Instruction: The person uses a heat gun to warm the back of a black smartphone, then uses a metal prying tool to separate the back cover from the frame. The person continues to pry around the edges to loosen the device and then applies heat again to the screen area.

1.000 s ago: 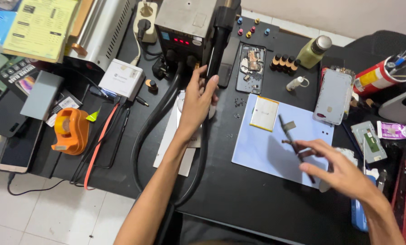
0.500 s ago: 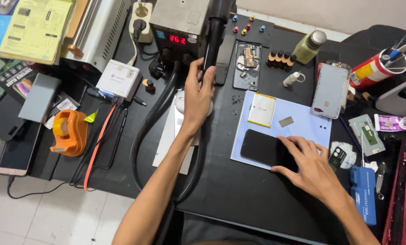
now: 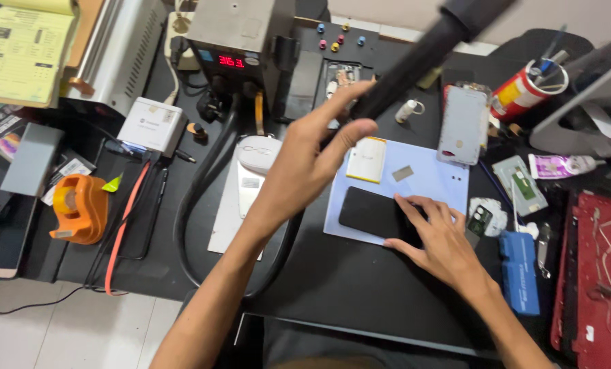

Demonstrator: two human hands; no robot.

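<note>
My left hand (image 3: 305, 167) grips the black hot-air wand (image 3: 414, 65), its long axis slanting far-right. My right hand (image 3: 432, 236) lies flat, fingers spread, on the dark phone (image 3: 370, 212) on the blue mat (image 3: 432, 181), near-right of the wand.

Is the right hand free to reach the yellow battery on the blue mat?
Probably yes. The right hand only rests on the black phone, gripping nothing, and the battery lies just beyond it on the mat with nothing between.
</note>
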